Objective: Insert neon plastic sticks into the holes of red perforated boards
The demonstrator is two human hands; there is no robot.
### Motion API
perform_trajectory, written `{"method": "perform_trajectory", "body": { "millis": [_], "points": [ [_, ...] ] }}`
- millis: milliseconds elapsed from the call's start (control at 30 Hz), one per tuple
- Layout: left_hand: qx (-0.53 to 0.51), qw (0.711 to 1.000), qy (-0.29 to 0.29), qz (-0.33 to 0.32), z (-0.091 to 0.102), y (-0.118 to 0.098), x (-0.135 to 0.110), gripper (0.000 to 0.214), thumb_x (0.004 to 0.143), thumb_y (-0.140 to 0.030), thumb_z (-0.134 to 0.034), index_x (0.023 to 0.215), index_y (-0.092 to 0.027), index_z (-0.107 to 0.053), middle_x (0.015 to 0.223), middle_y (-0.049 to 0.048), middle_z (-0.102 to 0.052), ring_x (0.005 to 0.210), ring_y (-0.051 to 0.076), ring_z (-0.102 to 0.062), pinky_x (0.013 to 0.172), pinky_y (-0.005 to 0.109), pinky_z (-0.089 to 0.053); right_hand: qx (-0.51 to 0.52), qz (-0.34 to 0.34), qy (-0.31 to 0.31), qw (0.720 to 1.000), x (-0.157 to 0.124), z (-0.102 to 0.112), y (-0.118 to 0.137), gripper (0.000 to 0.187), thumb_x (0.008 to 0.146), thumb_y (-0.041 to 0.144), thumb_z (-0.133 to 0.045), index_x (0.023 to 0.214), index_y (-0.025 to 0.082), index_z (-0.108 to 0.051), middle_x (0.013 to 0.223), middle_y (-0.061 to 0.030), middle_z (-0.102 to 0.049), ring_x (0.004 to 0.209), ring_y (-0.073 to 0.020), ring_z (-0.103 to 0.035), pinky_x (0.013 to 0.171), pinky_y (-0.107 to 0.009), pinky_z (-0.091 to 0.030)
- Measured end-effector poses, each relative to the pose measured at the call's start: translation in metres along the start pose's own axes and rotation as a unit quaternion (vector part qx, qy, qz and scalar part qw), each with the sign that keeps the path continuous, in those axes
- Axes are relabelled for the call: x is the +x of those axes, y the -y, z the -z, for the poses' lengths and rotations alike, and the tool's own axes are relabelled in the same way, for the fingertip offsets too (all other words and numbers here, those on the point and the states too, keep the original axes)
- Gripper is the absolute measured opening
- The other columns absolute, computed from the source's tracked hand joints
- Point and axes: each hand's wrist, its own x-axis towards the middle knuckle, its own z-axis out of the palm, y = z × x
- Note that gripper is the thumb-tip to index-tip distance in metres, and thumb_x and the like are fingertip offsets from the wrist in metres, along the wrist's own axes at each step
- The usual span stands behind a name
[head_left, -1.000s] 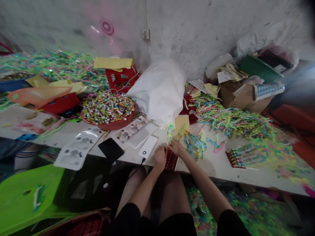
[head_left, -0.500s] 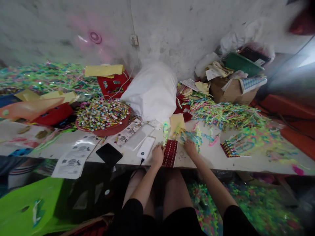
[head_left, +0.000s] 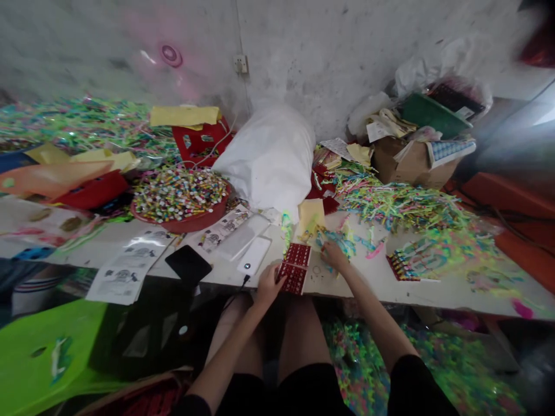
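A small red perforated tray (head_left: 296, 267) lies at the near edge of the white table (head_left: 373, 283). My left hand (head_left: 269, 281) grips the tray's left side, fingers curled round it. My right hand (head_left: 333, 254) rests to the tray's right, fingers closed among loose blue, green and pink plastic strips (head_left: 347, 242); what it pinches is too small to name. A yellow card (head_left: 310, 215) lies just behind the tray.
A white power bank (head_left: 254, 256) with a cable and a black phone (head_left: 188, 264) lie left of the tray. Behind are a red basin of coloured pieces (head_left: 180, 197), a white sack (head_left: 269, 156), a cardboard box (head_left: 411, 164) and heaps of neon strips (head_left: 403, 205).
My left hand slid down to the tray's near left edge. My right hand left the tray and moved right into the loose strips. The camera shifted slightly.
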Motion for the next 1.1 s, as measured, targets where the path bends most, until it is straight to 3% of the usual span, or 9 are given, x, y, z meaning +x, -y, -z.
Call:
{"method": "perform_trajectory", "body": {
  "millis": [167, 333, 467, 567, 667, 767, 867, 933, 1100],
  "points": [
    [-0.02, 1.0, -0.023, -0.003, -0.003, -0.004, -0.005, 0.04, 0.08, -0.035, -0.058, 0.115, -0.017, -0.049, 0.105, 0.0083, -0.061, 0.099, 0.022, -0.058, 0.089, 0.04, -0.047, 0.146, -0.02, -0.075, 0.986, 0.008, -0.002, -0.017, 0.019, 0.077, 0.027, -0.052, 0.09, 0.016, -0.061, 0.096, -0.0089, -0.065, 0.092, -0.0213, -0.058, 0.083, -0.032, -0.041],
    [-0.047, 0.988, -0.122, 0.079, -0.001, -0.021, 0.02, 0.06, 0.08, -0.047, -0.058, 0.125, -0.012, -0.039, 0.113, 0.015, -0.056, 0.101, 0.025, -0.057, 0.085, 0.041, -0.049, 0.29, -0.044, -0.122, 0.948, 0.002, -0.005, -0.028, 0.024, 0.07, 0.038, -0.058, 0.082, 0.018, -0.06, 0.086, -0.005, -0.066, 0.082, -0.0221, -0.06, 0.075, -0.035, -0.045],
    [0.017, 0.986, -0.159, 0.054, 0.004, -0.04, 0.038, 0.055, 0.083, -0.049, -0.054, 0.122, -0.012, -0.042, 0.114, 0.0165, -0.054, 0.113, 0.029, -0.049, 0.093, 0.046, -0.042, 0.378, -0.038, -0.169, 0.909, 0.001, -0.001, -0.022, 0.029, 0.066, 0.045, -0.062, 0.078, 0.019, -0.058, 0.083, -0.0041, -0.066, 0.081, -0.0215, -0.06, 0.077, -0.036, -0.045],
    [0.103, 0.987, -0.12, -0.016, 0.004, -0.047, 0.045, 0.052, 0.086, -0.043, -0.051, 0.127, -0.013, -0.04, 0.123, 0.0167, -0.051, 0.117, 0.03, -0.046, 0.096, 0.045, -0.04, 0.464, -0.049, -0.226, 0.855, 0.008, 0.007, -0.014, 0.036, 0.065, 0.052, -0.064, 0.079, 0.019, -0.055, 0.08, -0.0031, -0.065, 0.079, -0.0198, -0.06, 0.074, -0.034, -0.045],
    [0.178, 0.979, -0.046, -0.087, 0.0, -0.044, 0.052, 0.047, 0.091, -0.031, -0.044, 0.134, -0.015, -0.036, 0.134, 0.0143, -0.044, 0.126, 0.029, -0.037, 0.103, 0.046, -0.033, 0.559, -0.075, -0.277, 0.778, 0.016, 0.019, -0.008, 0.041, 0.064, 0.054, -0.066, 0.081, 0.02, -0.051, 0.078, -0.0019, -0.065, 0.078, -0.0176, -0.061, 0.071, -0.03, -0.046],
    [0.212, 0.969, 0.006, -0.126, -0.004, -0.038, 0.057, 0.046, 0.092, -0.021, -0.037, 0.138, -0.016, -0.033, 0.137, 0.0113, -0.044, 0.13, 0.026, -0.032, 0.105, 0.044, -0.03, 0.611, -0.116, -0.3, 0.724, 0.016, 0.026, -0.005, 0.051, 0.063, 0.05, -0.069, 0.099, 0.02, -0.05, 0.08, -0.0017, -0.067, 0.077, -0.0163, -0.062, 0.07, -0.029, -0.046],
    [0.221, 0.961, 0.066, -0.151, -0.004, -0.035, 0.058, 0.049, 0.089, -0.012, -0.034, 0.139, -0.018, -0.032, 0.135, 0.0095, -0.047, 0.127, 0.022, -0.037, 0.106, 0.041, -0.03, 0.631, -0.128, -0.273, 0.715, 0.005, 0.03, -0.001, 0.077, 0.062, 0.046, -0.071, 0.127, 0.02, -0.039, 0.081, -0.0006, -0.068, 0.073, -0.0166, -0.063, 0.069, -0.031, -0.048],
    [0.228, 0.955, 0.114, -0.153, -0.004, -0.035, 0.056, 0.051, 0.088, -0.01, -0.035, 0.137, -0.021, -0.036, 0.133, 0.0083, -0.049, 0.123, 0.02, -0.042, 0.104, 0.04, -0.033, 0.658, -0.11, -0.221, 0.711, -0.006, 0.032, 0.002, 0.081, 0.064, 0.044, -0.071, 0.134, 0.023, -0.035, 0.086, -0.0012, -0.068, 0.074, -0.0174, -0.064, 0.071, -0.033, -0.049],
    [0.244, 0.95, 0.154, -0.123, -0.01, -0.044, 0.05, 0.048, 0.088, -0.019, -0.042, 0.136, -0.024, -0.039, 0.136, 0.0076, -0.045, 0.123, 0.024, -0.042, 0.099, 0.04, -0.037, 0.716, -0.077, -0.094, 0.688, -0.027, 0.038, 0.011, 0.044, 0.073, 0.047, -0.062, 0.108, 0.02, -0.06, 0.101, -0.0079, -0.067, 0.085, -0.0212, -0.066, 0.079, -0.037, -0.05]
  ]
}}
